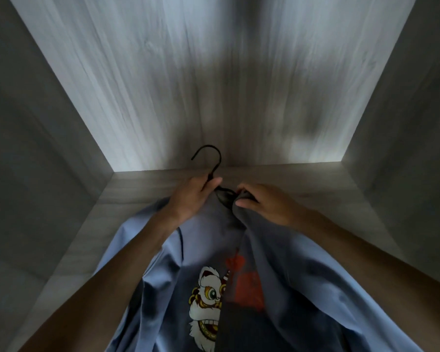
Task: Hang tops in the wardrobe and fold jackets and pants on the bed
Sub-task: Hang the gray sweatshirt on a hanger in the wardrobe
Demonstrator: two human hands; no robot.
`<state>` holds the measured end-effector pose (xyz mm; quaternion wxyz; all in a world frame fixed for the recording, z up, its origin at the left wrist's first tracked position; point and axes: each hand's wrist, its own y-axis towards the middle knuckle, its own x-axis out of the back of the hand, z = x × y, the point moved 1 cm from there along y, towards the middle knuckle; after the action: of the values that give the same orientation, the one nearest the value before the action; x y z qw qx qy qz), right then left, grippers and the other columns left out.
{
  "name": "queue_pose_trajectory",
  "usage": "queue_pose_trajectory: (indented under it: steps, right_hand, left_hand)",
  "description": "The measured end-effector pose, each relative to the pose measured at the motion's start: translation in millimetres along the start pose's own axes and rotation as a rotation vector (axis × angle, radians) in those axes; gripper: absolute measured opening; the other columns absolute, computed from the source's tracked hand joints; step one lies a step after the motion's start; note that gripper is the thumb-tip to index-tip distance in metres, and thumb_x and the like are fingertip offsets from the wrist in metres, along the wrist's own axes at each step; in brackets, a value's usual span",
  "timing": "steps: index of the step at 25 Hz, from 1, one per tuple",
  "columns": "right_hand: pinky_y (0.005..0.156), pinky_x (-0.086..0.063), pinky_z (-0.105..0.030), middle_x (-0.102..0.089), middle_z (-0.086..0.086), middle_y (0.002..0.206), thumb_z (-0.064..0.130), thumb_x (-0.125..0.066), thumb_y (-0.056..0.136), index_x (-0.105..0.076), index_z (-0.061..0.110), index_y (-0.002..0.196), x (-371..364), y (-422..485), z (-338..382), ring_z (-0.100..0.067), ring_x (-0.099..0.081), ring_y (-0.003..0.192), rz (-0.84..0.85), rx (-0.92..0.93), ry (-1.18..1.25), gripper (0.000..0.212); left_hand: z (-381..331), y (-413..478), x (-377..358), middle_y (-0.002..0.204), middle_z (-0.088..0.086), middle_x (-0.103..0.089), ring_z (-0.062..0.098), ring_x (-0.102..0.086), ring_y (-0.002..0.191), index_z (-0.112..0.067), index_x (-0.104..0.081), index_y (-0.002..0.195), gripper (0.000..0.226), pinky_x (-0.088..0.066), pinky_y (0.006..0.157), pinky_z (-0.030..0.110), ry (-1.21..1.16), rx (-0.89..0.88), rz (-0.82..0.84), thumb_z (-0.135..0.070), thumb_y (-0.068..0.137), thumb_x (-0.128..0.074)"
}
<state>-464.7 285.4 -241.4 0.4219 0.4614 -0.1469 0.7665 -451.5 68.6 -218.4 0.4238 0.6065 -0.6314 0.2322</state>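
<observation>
1. I am looking into the wardrobe point(404, 148); its side walls point(43, 153) are grey and in shade; its back panel point(214, 72) is pale wood grain, brighter near both edges.
2. My left hand point(193, 196) grips the black hanger point(212, 158) at the neck, just under the hook; the fingers are curled around it and the thumb lies along the top; the hook stands free above my hand, in front of the back panel, and it touches nothing.
3. My right hand point(264, 204) pinches the collar of the blue T-shirt point(302, 275), just beside the left hand; the thumb and the curled fingers hold a fold of cloth close to the black wire of the hanger; whether they hold also the wire, I cannot tell.
4. The T-shirt hangs down from both hands toward me and fills the lower middle of the view; it is bunched and creased in the middle; my forearms reach over it.
5. On its front there is a lion print point(208, 308), white and yellow with an open mouth, half hidden by a fold; to the right of it is a red print point(249, 283), too blurred to read.
6. A thin black line point(181, 245) runs down the cloth beside my left wrist; I cannot tell if it is the arm of the hanger.
7. Behind my hands lies the bottom board point(302, 179) of the wardrobe, of light wood.
</observation>
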Motion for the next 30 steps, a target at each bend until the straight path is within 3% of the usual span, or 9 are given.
queue_pose_trajectory:
  steps: [6, 9, 11, 14, 16, 20, 23, 28, 30]
  right_hand:
    - [0.073, -0.034, -0.025, -0.065, -0.002, 0.104, 0.03, -0.051, 0.101, -0.058, 0.015, 0.115, 5.4, -10.4, -14.9, -0.021, -0.061, 0.092, -0.153, -0.031, -0.174, 0.022]
    - [0.075, -0.043, -0.033, -0.068, -0.005, 0.103, 0.033, -0.05, 0.1, -0.061, 0.015, 0.11, 16.6, -17.5, -37.4, -0.026, -0.063, 0.094, -0.174, -0.139, -0.217, 0.023]
    - [0.076, -0.043, -0.035, -0.068, -0.006, 0.098, 0.031, -0.051, 0.101, -0.063, 0.014, 0.103, 20.3, -20.9, -44.4, -0.025, -0.062, 0.089, -0.177, -0.169, -0.184, 0.021]
    - [0.073, -0.044, -0.036, -0.064, -0.002, 0.086, 0.027, -0.054, 0.099, -0.062, 0.013, 0.096, 24.3, -28.5, -50.8, -0.02, -0.058, 0.079, -0.153, -0.197, -0.097, 0.016]
    - [0.075, -0.048, -0.04, -0.064, 0.0, 0.083, 0.028, -0.057, 0.097, -0.06, 0.017, 0.092, 26.4, -31.7, -50.4, -0.018, -0.06, 0.077, -0.086, -0.225, -0.049, 0.013]
    - [0.072, -0.046, -0.031, -0.064, 0.005, 0.08, 0.05, -0.054, 0.095, -0.061, 0.025, 0.085, 21.7, -9.2, -13.2, -0.01, -0.06, 0.074, 0.012, -0.191, -0.057, 0.028]
    - [0.068, -0.042, -0.031, -0.064, -0.001, 0.081, 0.04, -0.05, 0.1, -0.057, 0.02, 0.083, 9.3, 9.6, 16.8, -0.016, -0.059, 0.072, -0.02, -0.156, 0.021, 0.026]
    - [0.073, -0.041, -0.034, -0.067, -0.011, 0.09, 0.035, -0.045, 0.103, -0.065, 0.007, 0.094, 15.3, 6.1, -1.0, -0.028, -0.063, 0.085, -0.099, -0.23, -0.055, 0.035]
    - [0.074, -0.043, -0.035, -0.068, -0.014, 0.088, 0.034, -0.046, 0.102, -0.066, 0.004, 0.091, 20.6, 6.6, -8.8, -0.032, -0.063, 0.084, -0.121, -0.216, -0.085, 0.039]
  left_hand:
    - [32.4, -11.2, 25.1, 0.084, 0.012, -0.07, 0.032, -0.065, 0.084, -0.008, -0.063, 0.086, 0.076, -0.045, 0.071, 0.036, 0.124, -0.014, -0.028, -0.074, 0.079, -0.027]
    - [54.3, -20.1, 28.2, 0.099, 0.011, -0.071, 0.032, -0.065, 0.095, -0.01, -0.066, 0.103, 0.093, -0.047, 0.079, 0.036, 0.193, 0.062, 0.004, -0.084, 0.077, -0.015]
    - [58.0, -18.9, 28.9, 0.107, 0.01, -0.07, 0.026, -0.063, 0.101, -0.012, -0.067, 0.11, 0.079, -0.044, 0.083, 0.032, 0.145, 0.071, 0.035, -0.074, 0.088, -0.024]
    - [59.2, -14.2, 42.6, 0.094, 0.001, -0.066, -0.003, -0.057, 0.083, -0.019, -0.064, 0.096, 0.021, -0.036, 0.074, 0.017, -0.07, 0.158, 0.199, -0.034, 0.102, -0.05]
    - [65.6, -15.6, 48.6, 0.075, -0.006, -0.056, -0.009, -0.048, 0.062, -0.019, -0.057, 0.082, 0.018, -0.035, 0.07, 0.021, -0.131, 0.191, 0.297, -0.026, 0.099, -0.056]
    - [63.0, -15.7, 42.8, 0.073, -0.007, -0.051, 0.0, -0.043, 0.063, -0.02, -0.054, 0.082, 0.017, -0.036, 0.068, 0.024, -0.13, 0.072, 0.32, -0.028, 0.093, -0.065]
    - [59.4, -17.6, 41.3, 0.071, -0.008, -0.053, 0.0, -0.047, 0.065, -0.026, -0.052, 0.08, 0.019, -0.037, 0.068, 0.025, -0.095, -0.003, 0.212, -0.023, 0.092, -0.066]
    - [70.3, -33.5, 49.1, 0.076, -0.004, -0.068, 0.016, -0.061, 0.07, -0.02, -0.064, 0.083, 0.042, -0.046, 0.066, 0.033, 0.193, -0.063, -0.208, -0.059, 0.083, -0.047]
    - [66.5, -34.9, 50.7, 0.079, -0.004, -0.07, 0.014, -0.061, 0.067, -0.027, -0.058, 0.085, 0.033, -0.046, 0.062, 0.03, 0.221, -0.16, -0.227, -0.057, 0.086, -0.045]
